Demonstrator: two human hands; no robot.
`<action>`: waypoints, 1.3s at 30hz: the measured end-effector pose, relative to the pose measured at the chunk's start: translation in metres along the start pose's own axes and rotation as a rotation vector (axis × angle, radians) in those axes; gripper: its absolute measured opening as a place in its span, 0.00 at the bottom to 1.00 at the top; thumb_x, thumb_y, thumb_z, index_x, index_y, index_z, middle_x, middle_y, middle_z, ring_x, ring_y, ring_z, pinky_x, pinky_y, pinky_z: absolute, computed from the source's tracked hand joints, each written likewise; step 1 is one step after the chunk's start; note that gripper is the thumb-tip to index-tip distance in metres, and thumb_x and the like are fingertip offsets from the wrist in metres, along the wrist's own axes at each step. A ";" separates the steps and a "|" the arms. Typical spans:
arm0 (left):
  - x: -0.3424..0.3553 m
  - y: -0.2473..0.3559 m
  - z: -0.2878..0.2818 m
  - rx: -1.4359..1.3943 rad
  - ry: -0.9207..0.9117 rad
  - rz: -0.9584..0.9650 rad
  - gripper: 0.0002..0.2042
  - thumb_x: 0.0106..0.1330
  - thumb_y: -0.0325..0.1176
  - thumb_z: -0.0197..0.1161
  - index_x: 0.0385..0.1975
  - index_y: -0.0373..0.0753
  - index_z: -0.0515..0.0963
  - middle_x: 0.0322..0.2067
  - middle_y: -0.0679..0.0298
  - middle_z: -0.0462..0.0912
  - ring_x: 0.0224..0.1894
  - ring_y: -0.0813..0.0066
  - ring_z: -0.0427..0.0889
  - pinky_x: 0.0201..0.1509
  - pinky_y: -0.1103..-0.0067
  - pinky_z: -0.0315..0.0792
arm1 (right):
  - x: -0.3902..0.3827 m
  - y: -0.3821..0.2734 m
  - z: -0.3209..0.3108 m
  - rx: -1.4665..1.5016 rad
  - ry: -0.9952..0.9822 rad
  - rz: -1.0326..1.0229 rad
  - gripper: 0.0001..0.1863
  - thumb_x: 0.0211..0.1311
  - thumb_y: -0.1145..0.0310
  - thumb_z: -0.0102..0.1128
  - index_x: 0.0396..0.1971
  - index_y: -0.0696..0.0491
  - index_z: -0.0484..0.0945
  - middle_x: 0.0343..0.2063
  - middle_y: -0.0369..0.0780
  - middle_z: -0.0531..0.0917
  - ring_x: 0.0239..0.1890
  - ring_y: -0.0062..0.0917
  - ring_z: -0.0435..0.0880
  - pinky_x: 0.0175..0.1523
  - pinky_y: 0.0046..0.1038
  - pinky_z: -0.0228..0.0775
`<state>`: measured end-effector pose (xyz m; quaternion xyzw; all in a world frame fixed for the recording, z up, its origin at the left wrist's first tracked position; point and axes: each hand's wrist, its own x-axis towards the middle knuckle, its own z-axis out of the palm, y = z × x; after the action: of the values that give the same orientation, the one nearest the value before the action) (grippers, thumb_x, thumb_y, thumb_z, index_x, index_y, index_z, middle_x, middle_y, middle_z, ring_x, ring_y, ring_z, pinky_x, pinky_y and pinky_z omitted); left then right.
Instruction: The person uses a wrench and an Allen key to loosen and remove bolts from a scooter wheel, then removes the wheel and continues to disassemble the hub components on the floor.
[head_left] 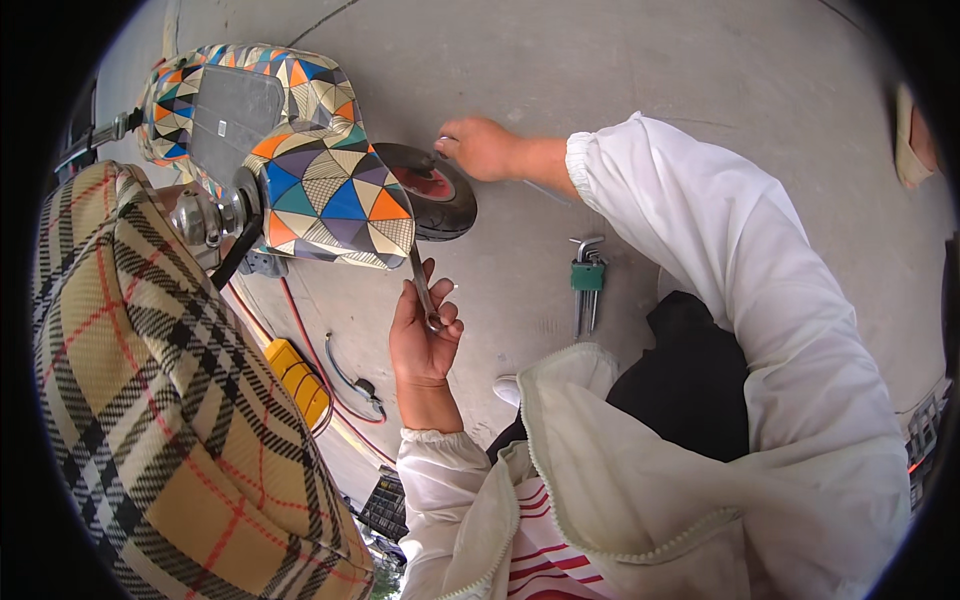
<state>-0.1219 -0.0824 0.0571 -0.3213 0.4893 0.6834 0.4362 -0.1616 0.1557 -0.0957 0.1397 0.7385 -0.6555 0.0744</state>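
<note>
My left hand [425,340] holds a metal wrench [429,308], which reaches up to the lower edge of a scooter body [335,200] covered in coloured triangles. My right hand [480,150] is closed at the upper right of the black tyre [446,212] with its red rim, on a small metal object [442,145] largely hidden by the fingers. A thin metal piece [548,193] shows below that wrist. A hex key set [587,280] in a green holder lies on the concrete floor between my arms.
A plaid padded item [170,380] fills the left side beside metal fittings [205,217]. Below them are a yellow box [295,385], red hoses or cables [330,375] and a black crate [385,500]. Someone's foot in a beige shoe [910,150] shows at the right edge.
</note>
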 end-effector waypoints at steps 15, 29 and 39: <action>0.010 -0.004 0.030 0.154 0.210 0.031 0.18 0.76 0.40 0.46 0.61 0.41 0.65 0.21 0.72 0.64 0.16 0.85 0.56 0.15 0.87 0.50 | 0.031 -0.005 0.002 0.020 -0.332 0.336 0.21 0.74 0.60 0.42 0.31 0.62 0.76 0.18 0.47 0.76 0.13 0.35 0.75 0.19 0.43 0.64; -0.005 -0.015 0.048 0.230 0.361 0.113 0.16 0.75 0.38 0.48 0.57 0.38 0.66 0.25 0.68 0.69 0.19 0.85 0.61 0.17 0.87 0.53 | -0.030 -0.023 0.019 -0.122 0.065 0.187 0.17 0.73 0.61 0.45 0.36 0.62 0.75 0.29 0.55 0.82 0.36 0.51 0.82 0.41 0.46 0.72; -0.024 0.010 0.050 0.006 0.306 0.091 0.11 0.73 0.32 0.46 0.48 0.34 0.69 0.22 0.70 0.63 0.16 0.86 0.53 0.14 0.87 0.46 | -0.077 -0.029 0.016 -0.340 0.074 0.050 0.15 0.72 0.63 0.46 0.36 0.63 0.68 0.26 0.55 0.81 0.28 0.53 0.81 0.35 0.50 0.71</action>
<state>-0.1218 -0.0430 0.0974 -0.3980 0.5662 0.6440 0.3260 -0.0984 0.1289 -0.0478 0.1673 0.8373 -0.5134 0.0860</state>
